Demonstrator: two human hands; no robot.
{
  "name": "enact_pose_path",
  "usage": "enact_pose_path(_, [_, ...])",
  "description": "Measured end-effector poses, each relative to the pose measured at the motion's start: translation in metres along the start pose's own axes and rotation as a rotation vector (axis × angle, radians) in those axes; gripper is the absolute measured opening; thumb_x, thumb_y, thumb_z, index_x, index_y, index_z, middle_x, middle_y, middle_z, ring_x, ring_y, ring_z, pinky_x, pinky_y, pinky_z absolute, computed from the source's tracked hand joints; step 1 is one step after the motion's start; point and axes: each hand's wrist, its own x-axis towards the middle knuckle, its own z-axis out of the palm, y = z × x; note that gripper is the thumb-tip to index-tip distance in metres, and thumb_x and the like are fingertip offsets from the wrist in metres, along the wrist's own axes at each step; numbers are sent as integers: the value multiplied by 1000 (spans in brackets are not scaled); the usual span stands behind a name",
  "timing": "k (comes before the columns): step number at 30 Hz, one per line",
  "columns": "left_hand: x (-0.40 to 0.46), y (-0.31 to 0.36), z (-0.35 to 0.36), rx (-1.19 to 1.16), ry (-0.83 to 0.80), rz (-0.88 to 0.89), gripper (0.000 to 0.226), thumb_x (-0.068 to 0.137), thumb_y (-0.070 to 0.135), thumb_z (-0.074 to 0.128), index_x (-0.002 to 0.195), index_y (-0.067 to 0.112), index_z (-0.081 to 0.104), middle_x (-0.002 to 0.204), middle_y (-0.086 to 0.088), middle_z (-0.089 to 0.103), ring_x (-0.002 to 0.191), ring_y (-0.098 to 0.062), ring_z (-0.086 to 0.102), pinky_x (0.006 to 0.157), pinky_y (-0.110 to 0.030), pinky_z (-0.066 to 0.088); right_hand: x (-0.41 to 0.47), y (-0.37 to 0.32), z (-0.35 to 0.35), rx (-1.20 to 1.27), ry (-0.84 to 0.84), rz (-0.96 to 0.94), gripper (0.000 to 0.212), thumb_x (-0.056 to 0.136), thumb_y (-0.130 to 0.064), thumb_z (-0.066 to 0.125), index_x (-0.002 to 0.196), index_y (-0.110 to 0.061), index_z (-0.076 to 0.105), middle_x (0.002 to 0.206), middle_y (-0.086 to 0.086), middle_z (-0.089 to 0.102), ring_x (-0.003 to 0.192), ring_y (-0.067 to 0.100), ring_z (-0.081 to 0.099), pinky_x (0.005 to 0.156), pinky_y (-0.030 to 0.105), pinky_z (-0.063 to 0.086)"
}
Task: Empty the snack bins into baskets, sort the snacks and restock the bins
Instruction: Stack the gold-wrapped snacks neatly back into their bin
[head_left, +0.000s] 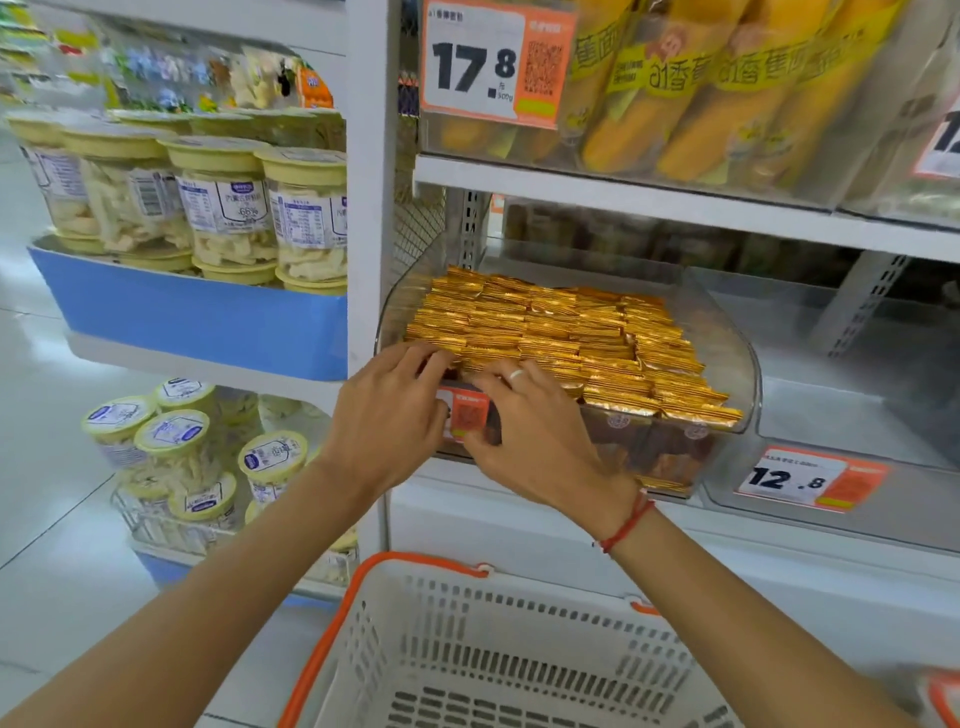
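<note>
A clear plastic bin (740, 358) on the middle shelf is packed with several rows of gold-foil snack packets (566, 332). My left hand (389, 410) reaches over the bin's front left corner, its fingers curled onto the front packets. My right hand (524, 421), wearing a ring and a red wrist string, lies beside it over the front rim, fingers curled onto the front packets and partly covering an orange price label. A white basket with an orange rim (363, 582) sits directly below my arms, with nothing visible inside.
An adjoining clear bin (852, 364) tagged 12.8 looks bare. Yellow wrapped rolls (727, 88) fill the bin above, tagged 17.8. Yellow-lidded tubs (223, 202) stand on blue shelves at left, more tubs lower down. A second orange rim shows at the bottom right corner.
</note>
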Motion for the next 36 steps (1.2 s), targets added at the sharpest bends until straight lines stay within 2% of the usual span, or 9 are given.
enact_pose_path(6, [12, 4, -8, 75, -106, 21, 40, 77, 31, 32, 82, 14, 68, 72, -3, 67, 56, -24, 61, 47, -18, 16, 17, -1, -13, 23, -163, 35, 32, 87, -40, 55, 111, -23, 66, 96, -4, 62, 95, 17, 55, 69, 25, 41])
enact_pose_path(8, [16, 7, -10, 89, -124, 10, 39, 76, 33, 31, 71, 13, 64, 63, -4, 65, 50, -24, 57, 46, -16, 17, 20, 1, -22, 85, -251, 47, 25, 87, -41, 57, 101, -23, 68, 87, -6, 61, 86, 17, 56, 61, 24, 41])
enact_pose_path(9, [16, 8, -9, 91, -135, 11, 39, 75, 33, 31, 70, 13, 64, 64, -5, 65, 54, -25, 59, 48, -20, 29, 19, 2, -26, 128, -284, 54, 25, 88, -41, 57, 101, -23, 69, 89, -5, 63, 86, 18, 57, 62, 26, 44])
enact_pose_path(11, [13, 5, -5, 81, -157, 20, 40, 76, 35, 34, 80, 12, 66, 76, -8, 69, 72, -28, 64, 78, -36, 48, 11, 7, -34, 208, -298, 78, 29, 91, -37, 58, 116, -25, 66, 105, -4, 67, 96, 18, 58, 71, 28, 46])
enact_pose_path(15, [-3, 6, 4, 74, -218, -1, 56, 82, 40, 26, 117, 10, 58, 118, -9, 62, 115, -28, 55, 114, -45, 29, -28, 32, -39, 32, -50, 62, 38, 96, -31, 50, 133, -26, 56, 130, -2, 60, 125, 19, 47, 106, 39, 33])
enact_pose_path(18, [-8, 15, 11, 52, -183, -46, 66, 86, 39, 23, 137, 7, 50, 141, -14, 51, 136, -31, 41, 116, -52, 27, -50, 58, -41, -73, 83, 169, 44, 97, -39, 38, 136, -25, 54, 133, 2, 59, 127, 23, 48, 110, 49, 33])
enact_pose_path(22, [-13, 18, 25, -30, -87, -97, 57, 87, 34, 31, 137, 13, 50, 141, -10, 51, 139, -28, 36, 117, -50, 23, -61, 79, -34, -148, 91, 166, 49, 101, -41, 25, 129, -23, 60, 122, 3, 65, 112, 25, 58, 95, 41, 43])
enact_pose_path(29, [-18, 22, 40, -43, 24, -152, 53, 87, 27, 42, 137, 12, 47, 145, -8, 46, 143, -26, 29, 119, -51, 17, -60, 84, -25, -145, 197, 109, 42, 101, -38, 31, 125, -21, 62, 116, 3, 66, 107, 24, 58, 91, 41, 43])
enact_pose_path(36, [-45, 54, 45, -90, 144, -247, 65, 87, 18, 53, 148, 7, 34, 156, -9, 31, 146, -26, 23, 119, -47, 18, -97, 93, -31, -10, 348, -35, 32, 96, -20, 53, 127, -15, 62, 130, 7, 59, 125, 26, 46, 109, 44, 34])
